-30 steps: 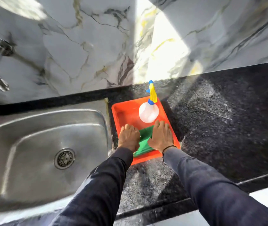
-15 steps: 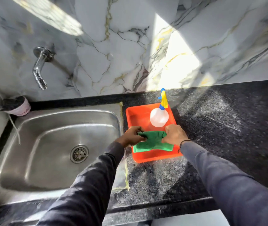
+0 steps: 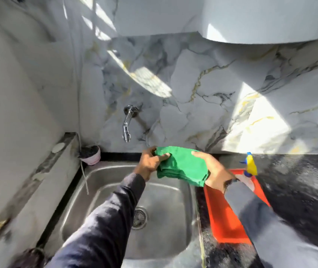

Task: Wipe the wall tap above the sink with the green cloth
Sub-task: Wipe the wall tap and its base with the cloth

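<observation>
A folded green cloth point(image 3: 183, 164) hangs in the air over the back of the steel sink point(image 3: 165, 235). My left hand point(image 3: 150, 163) grips its left edge and my right hand point(image 3: 212, 171) holds its right side from underneath. The chrome wall tap point(image 3: 128, 122) sticks out of the marble wall above the sink, up and to the left of the cloth, with a clear gap between them.
An orange tray point(image 3: 224, 219) lies on the black granite counter point(image 3: 299, 190) right of the sink, holding a spray bottle with a yellow-blue nozzle point(image 3: 251, 166). A small pink cup point(image 3: 91, 154) stands at the sink's back left corner beside a white ledge point(image 3: 28, 180).
Both hands lifted the green cloth out of the orange tray and carried it left and up over the sink, toward the tap. The view swung left and upward.
</observation>
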The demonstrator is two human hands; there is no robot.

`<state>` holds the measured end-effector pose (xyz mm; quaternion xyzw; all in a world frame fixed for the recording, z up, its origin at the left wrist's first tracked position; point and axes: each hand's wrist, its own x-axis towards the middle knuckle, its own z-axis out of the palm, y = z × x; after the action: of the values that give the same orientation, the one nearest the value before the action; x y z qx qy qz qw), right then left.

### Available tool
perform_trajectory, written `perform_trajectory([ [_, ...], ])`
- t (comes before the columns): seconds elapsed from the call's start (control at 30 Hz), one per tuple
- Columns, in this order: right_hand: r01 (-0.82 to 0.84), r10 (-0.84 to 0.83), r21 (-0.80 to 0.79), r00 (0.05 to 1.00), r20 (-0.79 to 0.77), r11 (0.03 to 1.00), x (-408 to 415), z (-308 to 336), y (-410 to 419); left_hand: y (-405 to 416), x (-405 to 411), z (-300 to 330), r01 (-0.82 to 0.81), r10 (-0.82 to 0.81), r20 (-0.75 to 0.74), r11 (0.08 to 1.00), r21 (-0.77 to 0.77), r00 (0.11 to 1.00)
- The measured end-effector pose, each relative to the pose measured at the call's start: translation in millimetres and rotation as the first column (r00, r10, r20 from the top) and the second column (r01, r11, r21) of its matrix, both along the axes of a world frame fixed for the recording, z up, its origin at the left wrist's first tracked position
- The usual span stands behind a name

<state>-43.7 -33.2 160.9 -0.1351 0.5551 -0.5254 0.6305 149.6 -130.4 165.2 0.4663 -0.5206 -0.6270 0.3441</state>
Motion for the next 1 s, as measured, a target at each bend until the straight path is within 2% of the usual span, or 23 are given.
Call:
perform_trajectory([
  [0.13, 0.053, -0.043, -0.108, 0.995, 0.092, 0.993, 61, 11, -57, -55, 36, 24, -0.035, 0.059, 0.135, 0.985, -0.17, 0.989],
  [0.23, 0.108, -0.086, -0.181, 0.988, 0.128, 0.977, 101, 28, -102, -81, 44, 39, 0.057, 0.012, 0.232, 0.956, -0.287, 0.973],
  [0.33, 0.149, -0.124, -0.203, 0.983, 0.133, 0.968, 123, 36, -133, -92, 48, 55, 0.217, -0.183, 0.214, 0.965, -0.147, 0.959],
  [0.4, 0.16, -0.144, -0.162, 0.984, 0.107, 0.974, 130, 35, -148, -101, 58, 64, 0.311, -0.283, 0.222, 0.945, -0.103, 0.933],
  [0.5, 0.201, -0.201, -0.105, 0.98, 0.006, 0.974, 137, 32, -167, -133, 76, 68, 0.33, -0.286, 0.258, 0.933, -0.145, 0.923],
  [0.53, 0.24, -0.245, -0.099, 0.969, -0.038, 0.966, 137, 31, -174, -146, 81, 71, 0.323, -0.247, 0.303, 0.918, -0.232, 0.92],
  [0.57, 0.28, -0.29, -0.107, 0.953, -0.094, 0.954, 137, 31, -181, -163, 85, 73, 0.327, -0.169, 0.392, 0.864, -0.384, 0.904],
  [0.6, 0.316, -0.336, -0.135, 0.927, -0.166, 0.939, 136, 32, -190, -180, 91, 77, 0.366, -0.054, 0.497, 0.747, -0.555, 0.866],
  [0.67, 0.33, -0.42, -0.275, 0.815, -0.399, 0.903, 134, 35, -208, -216, 102, 82, 0.475, 0.217, 0.59, 0.412, -0.777, 0.778],
  [0.73, 0.252, -0.514, -0.466, 0.607, -0.606, 0.848, 136, 41, -224, -254, 106, 89, 0.556, 0.47, 0.513, 0.055, -0.829, 0.718],
  [0.77, 0.172, -0.566, -0.562, 0.486, -0.666, 0.809, 137, 43, -233, -271, 107, 96, 0.602, 0.572, 0.458, -0.078, -0.795, 0.68],
  [0.83, -0.052, -0.652, -0.683, 0.251, -0.715, 0.729, 135, 43, -251, -301, 107, 112, 0.709, 0.714, 0.379, -0.23, -0.667, 0.588],
  [0.87, -0.162, -0.663, -0.681, 0.154, -0.733, 0.714, 134, 41, -261, -317, 106, 119, 0.738, 0.744, 0.349, -0.279, -0.614, 0.57],
  [1.0, -0.426, -0.64, -0.544, -0.115, -0.76, 0.722, 134, 23, -301, -359, 106, 131, 0.757, 0.776, 0.224, -0.434, -0.488, 0.59],
])
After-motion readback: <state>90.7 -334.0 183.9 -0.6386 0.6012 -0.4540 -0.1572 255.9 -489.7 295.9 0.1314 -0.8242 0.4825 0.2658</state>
